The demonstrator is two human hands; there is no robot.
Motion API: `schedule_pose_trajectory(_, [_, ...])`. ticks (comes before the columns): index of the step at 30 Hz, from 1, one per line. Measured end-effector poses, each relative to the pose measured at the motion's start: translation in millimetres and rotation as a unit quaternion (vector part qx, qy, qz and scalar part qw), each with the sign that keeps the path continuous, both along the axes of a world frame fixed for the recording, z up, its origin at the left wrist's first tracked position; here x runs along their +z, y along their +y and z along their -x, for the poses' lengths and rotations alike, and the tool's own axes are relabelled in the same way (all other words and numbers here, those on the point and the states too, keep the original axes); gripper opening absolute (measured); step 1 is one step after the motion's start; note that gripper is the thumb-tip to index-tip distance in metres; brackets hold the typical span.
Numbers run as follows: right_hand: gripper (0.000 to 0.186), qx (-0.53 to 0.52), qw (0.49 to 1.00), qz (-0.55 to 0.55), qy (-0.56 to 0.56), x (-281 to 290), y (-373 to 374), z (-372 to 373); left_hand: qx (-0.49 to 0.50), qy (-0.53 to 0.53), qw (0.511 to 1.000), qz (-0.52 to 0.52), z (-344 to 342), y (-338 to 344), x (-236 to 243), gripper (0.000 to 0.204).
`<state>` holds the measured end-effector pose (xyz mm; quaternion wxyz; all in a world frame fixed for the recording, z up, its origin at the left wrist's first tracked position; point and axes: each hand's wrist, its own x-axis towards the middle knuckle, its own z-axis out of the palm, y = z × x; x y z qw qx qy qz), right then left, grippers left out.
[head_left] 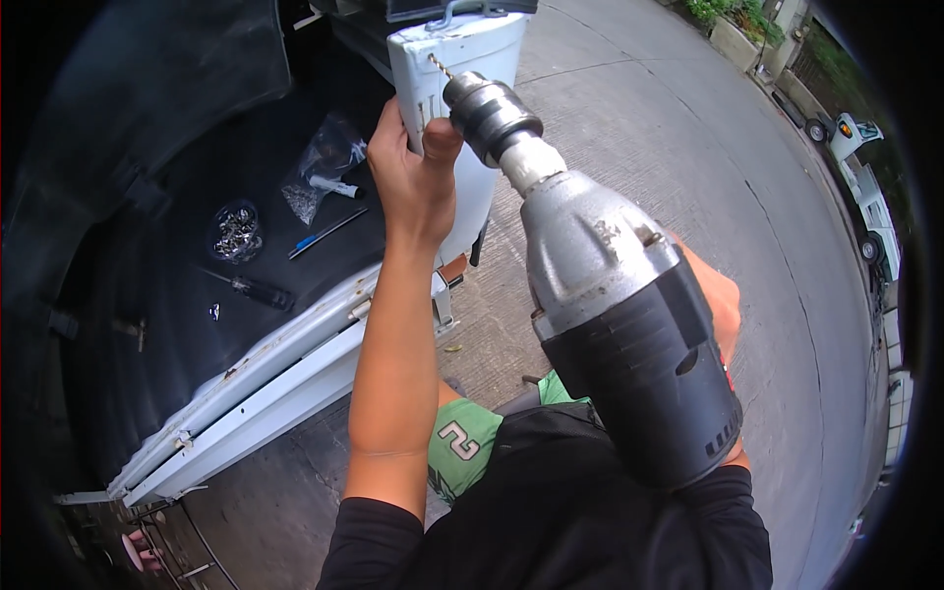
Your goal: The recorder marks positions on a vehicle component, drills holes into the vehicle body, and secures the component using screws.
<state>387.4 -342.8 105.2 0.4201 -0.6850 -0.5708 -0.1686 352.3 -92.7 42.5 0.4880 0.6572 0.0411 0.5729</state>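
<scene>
A power drill (629, 324) with a silver gear housing and black motor body fills the centre right. My right hand (716, 305) is closed on it, mostly hidden behind the body. A thin twist bit (441, 67) sticks out of the chuck (490, 113), its tip at the upper left of a white metal truck panel (472, 54); I cannot tell whether it has entered the metal. My left hand (413, 182) grips the panel's left edge just below the bit, thumb on the near face, some fingers hidden behind. A metal handle (462, 12) sits on the panel's top.
On the black-lined truck bed (177, 295) lie a tub of metal fasteners (236, 232), a clear bag of small hardware (313, 172), a white marker (336, 187), a blue pen (327, 234) and a screwdriver (258, 291). A white vehicle (870, 192) stands across the concrete road (708, 167).
</scene>
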Motion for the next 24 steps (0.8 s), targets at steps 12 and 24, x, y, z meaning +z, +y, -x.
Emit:
schedule_pose_trajectory(12, [0.051, 0.031, 0.995, 0.030, 0.095, 4.7, -5.2, -10.7, -0.019, -0.002, 1.000, -0.006, -3.1, 1.9, -1.2, 0.107])
schedule_pose_trajectory(24, [0.047, -0.191, 0.956, 0.128, -0.184, -71.8, -55.2, -11.5, 0.003, 0.081, 0.997, 0.003, 21.4, -7.8, -16.2, 0.078])
